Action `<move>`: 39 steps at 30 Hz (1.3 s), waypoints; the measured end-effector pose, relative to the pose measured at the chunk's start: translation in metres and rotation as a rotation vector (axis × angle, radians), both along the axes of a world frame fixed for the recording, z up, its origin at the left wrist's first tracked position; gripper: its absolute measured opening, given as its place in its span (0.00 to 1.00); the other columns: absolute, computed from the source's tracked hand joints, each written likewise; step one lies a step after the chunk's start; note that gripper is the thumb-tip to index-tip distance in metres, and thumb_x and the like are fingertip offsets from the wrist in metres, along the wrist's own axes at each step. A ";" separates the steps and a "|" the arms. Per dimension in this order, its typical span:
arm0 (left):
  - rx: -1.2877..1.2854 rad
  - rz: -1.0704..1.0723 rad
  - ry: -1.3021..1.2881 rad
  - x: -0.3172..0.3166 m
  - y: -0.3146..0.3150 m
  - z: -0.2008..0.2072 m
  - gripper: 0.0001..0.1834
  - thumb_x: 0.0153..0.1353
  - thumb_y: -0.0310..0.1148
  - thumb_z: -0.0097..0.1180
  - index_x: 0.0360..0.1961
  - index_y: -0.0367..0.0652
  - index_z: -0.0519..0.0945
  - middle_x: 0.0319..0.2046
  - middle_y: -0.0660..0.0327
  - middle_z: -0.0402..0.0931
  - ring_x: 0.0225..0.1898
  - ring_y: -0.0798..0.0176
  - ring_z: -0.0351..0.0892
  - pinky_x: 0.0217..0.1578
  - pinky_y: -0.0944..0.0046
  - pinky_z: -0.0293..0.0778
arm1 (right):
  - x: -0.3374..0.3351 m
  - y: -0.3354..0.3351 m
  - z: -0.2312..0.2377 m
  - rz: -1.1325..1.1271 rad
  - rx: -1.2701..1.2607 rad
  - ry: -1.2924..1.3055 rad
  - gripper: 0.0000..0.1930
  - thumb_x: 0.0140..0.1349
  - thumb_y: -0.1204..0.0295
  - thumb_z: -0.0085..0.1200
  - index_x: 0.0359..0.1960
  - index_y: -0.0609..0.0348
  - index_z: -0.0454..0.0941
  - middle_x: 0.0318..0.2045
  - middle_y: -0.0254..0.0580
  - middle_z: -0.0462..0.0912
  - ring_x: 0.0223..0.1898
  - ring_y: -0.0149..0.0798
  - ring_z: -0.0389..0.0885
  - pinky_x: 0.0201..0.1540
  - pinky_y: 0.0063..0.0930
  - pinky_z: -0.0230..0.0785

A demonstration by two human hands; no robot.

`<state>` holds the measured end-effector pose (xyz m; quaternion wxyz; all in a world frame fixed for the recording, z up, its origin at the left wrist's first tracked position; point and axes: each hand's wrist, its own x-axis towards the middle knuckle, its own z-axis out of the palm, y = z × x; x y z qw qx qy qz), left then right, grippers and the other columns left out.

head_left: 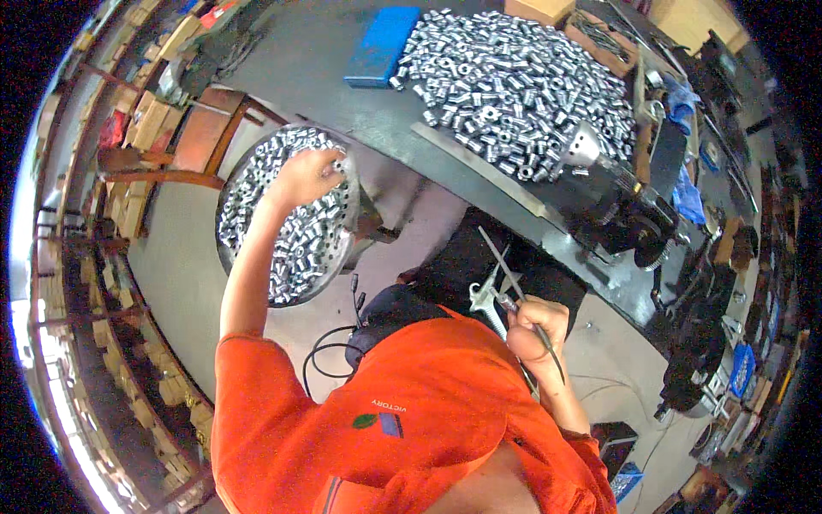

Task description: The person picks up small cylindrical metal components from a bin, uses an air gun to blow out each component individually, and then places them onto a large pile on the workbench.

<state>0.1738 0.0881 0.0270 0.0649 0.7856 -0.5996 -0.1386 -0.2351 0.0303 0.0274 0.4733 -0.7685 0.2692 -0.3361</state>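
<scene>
My left hand (308,177) is over a round metal colander (346,204) with holes in its wall. Many short silver metal sleeves (295,257) fill it. The fingers of this hand are curled closed; whatever lies in them is hidden. My right hand (538,330), in front of my body, grips a slender grey metal rod (499,255), pointed like a thin file and slanting up to the left. Close by its fingertips is a small metal piece (510,303), partly covered. Beside that hand sits a silver air gun (482,298) with a coiled hose.
A dark workbench (317,64) carries a large heap of metal sleeves (514,86) and a blue box (383,47). A black machine (621,206) with a silver tip stands at its near edge. A brown chair (205,133) is beyond the colander; shelves (103,325) line the left.
</scene>
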 end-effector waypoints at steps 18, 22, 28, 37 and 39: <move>-0.105 0.189 0.057 -0.032 0.067 -0.068 0.19 0.47 0.33 0.59 0.43 0.43 0.78 0.31 0.49 0.78 0.32 0.46 0.78 0.34 0.51 0.73 | 0.000 0.003 -0.001 0.043 0.051 0.016 0.15 0.36 0.84 0.50 0.11 0.59 0.53 0.11 0.37 0.58 0.12 0.33 0.57 0.16 0.25 0.46; -0.050 0.212 -0.027 -0.033 0.071 -0.061 0.18 0.47 0.37 0.60 0.40 0.44 0.79 0.24 0.50 0.78 0.29 0.46 0.79 0.33 0.51 0.74 | -0.011 0.002 -0.016 0.062 0.012 0.054 0.15 0.42 0.71 0.55 0.12 0.58 0.57 0.12 0.36 0.61 0.14 0.34 0.61 0.18 0.27 0.49; -0.042 0.279 -0.131 -0.027 0.073 -0.067 0.17 0.50 0.45 0.60 0.37 0.45 0.80 0.21 0.50 0.78 0.29 0.46 0.80 0.31 0.51 0.74 | -0.013 0.001 -0.021 0.081 0.038 0.058 0.17 0.43 0.70 0.55 0.13 0.58 0.57 0.12 0.36 0.60 0.14 0.34 0.60 0.18 0.27 0.49; 0.030 0.254 -0.152 -0.030 0.062 -0.059 0.16 0.56 0.43 0.54 0.37 0.43 0.80 0.25 0.45 0.78 0.30 0.42 0.77 0.34 0.48 0.72 | -0.003 0.004 -0.004 0.068 0.137 -0.017 0.15 0.36 0.83 0.46 0.12 0.60 0.50 0.11 0.37 0.56 0.13 0.33 0.54 0.17 0.25 0.45; -0.087 0.458 0.436 -0.035 0.059 -0.038 0.15 0.59 0.35 0.55 0.41 0.33 0.77 0.24 0.50 0.80 0.29 0.57 0.82 0.32 0.62 0.75 | -0.004 0.004 -0.004 0.060 0.107 -0.010 0.14 0.35 0.84 0.46 0.12 0.60 0.50 0.11 0.37 0.56 0.13 0.34 0.54 0.17 0.25 0.45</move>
